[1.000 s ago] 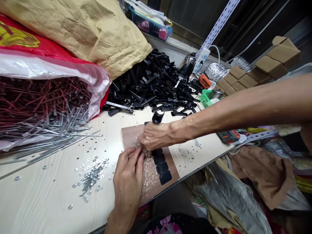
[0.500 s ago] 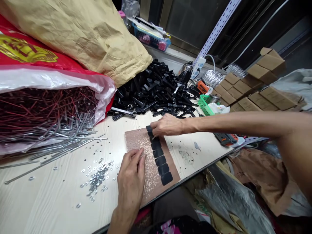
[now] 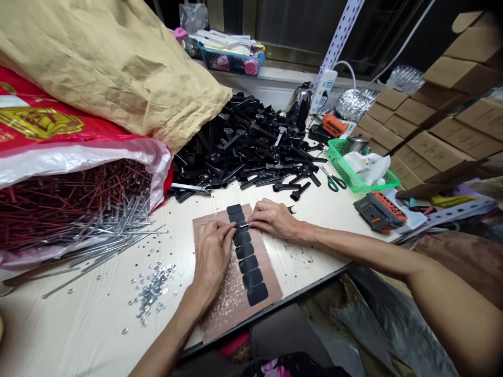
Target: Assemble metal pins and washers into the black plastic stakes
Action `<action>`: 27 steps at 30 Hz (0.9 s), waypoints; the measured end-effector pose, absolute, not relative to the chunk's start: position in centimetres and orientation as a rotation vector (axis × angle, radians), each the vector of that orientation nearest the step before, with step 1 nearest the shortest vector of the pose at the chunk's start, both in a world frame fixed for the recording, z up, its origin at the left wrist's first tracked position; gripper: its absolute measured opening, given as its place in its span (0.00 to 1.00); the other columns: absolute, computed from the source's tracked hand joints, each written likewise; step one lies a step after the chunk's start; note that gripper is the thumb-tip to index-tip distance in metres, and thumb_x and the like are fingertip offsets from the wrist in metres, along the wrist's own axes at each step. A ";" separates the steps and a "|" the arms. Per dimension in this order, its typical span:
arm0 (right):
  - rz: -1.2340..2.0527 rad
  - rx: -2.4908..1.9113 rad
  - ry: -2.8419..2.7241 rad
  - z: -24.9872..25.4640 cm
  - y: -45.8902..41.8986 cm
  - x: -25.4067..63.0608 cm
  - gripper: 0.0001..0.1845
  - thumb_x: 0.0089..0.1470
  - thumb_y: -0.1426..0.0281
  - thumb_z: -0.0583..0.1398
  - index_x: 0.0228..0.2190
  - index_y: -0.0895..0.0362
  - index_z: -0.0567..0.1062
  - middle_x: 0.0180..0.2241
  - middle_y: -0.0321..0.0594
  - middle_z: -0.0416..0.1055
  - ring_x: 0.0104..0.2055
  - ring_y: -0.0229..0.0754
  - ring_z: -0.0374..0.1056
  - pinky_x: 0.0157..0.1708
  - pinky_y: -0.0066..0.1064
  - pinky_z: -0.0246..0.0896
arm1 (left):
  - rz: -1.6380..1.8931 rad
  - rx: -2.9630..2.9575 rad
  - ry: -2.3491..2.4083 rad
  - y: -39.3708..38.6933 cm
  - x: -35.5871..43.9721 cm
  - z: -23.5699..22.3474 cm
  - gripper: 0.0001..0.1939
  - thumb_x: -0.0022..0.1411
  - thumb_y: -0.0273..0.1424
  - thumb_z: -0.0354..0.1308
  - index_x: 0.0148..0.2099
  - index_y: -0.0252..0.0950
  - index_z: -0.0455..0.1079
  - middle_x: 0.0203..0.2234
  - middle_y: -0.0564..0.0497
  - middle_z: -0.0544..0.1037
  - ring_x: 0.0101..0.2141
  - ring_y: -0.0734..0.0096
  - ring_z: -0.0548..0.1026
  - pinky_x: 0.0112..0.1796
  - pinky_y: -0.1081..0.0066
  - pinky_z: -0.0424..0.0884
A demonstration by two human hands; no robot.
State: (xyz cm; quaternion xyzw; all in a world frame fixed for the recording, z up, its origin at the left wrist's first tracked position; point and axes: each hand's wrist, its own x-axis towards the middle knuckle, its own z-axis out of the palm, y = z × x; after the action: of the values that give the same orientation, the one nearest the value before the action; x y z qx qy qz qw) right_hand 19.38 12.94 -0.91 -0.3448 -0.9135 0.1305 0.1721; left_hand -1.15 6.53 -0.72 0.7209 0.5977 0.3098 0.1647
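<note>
A row of black rounded-square pads (image 3: 250, 263) lies on a brown board (image 3: 220, 314) dusted with pale flecks. My right hand (image 3: 274, 219) comes in from the right, its fingertips pinched on a small silvery metal piece (image 3: 244, 225) over one of the upper pads. From the other side, my left hand (image 3: 212, 254) has thumb and fingers drawn together at that same pad's left edge. Whatever sits between those left fingertips is too small to make out. Loose metal washers (image 3: 151, 293) are scattered on the table left of the board.
Black clip-like parts (image 3: 251, 141) are heaped behind the board. Long metal rods (image 3: 118, 220) spill from a red bag (image 3: 118, 141) at left. To the right are scissors (image 3: 336, 180), a green basket (image 3: 341, 165), a battery pack (image 3: 379, 212) and stacked cardboard boxes (image 3: 440, 152).
My right hand has come down the row from the top pads. My left hand has moved up to meet it at the pad. The camera view has turned somewhat.
</note>
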 end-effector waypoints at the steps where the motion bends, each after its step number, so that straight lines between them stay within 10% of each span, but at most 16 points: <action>1: 0.350 -0.975 -2.595 -0.9 12.9 19.4 0.15 0.63 0.61 0.54 0.38 0.55 0.76 0.35 0.39 0.68 0.40 0.38 0.60 0.32 0.27 0.51 | 0.864 2.066 1.703 6.8 -1.1 -0.9 0.18 0.66 0.37 0.48 0.45 0.35 0.75 0.32 0.46 0.72 0.36 0.61 0.67 0.38 0.60 0.68; 27: -0.201 -0.514 -2.618 -2.8 11.5 20.6 0.11 0.64 0.73 0.51 0.34 0.57 0.72 0.29 0.36 0.66 0.34 0.38 0.56 0.27 0.29 0.47 | 0.787 2.468 1.438 4.9 -0.8 -0.7 0.14 0.65 0.31 0.51 0.48 0.33 0.73 0.41 0.43 0.73 0.41 0.62 0.68 0.41 0.61 0.70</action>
State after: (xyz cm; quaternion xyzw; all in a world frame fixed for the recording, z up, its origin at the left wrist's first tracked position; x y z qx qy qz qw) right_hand 20.58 11.45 -2.79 -0.1871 -0.9520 -0.0729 0.2310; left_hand -0.80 4.89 -0.68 0.8297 0.4833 0.2645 0.0891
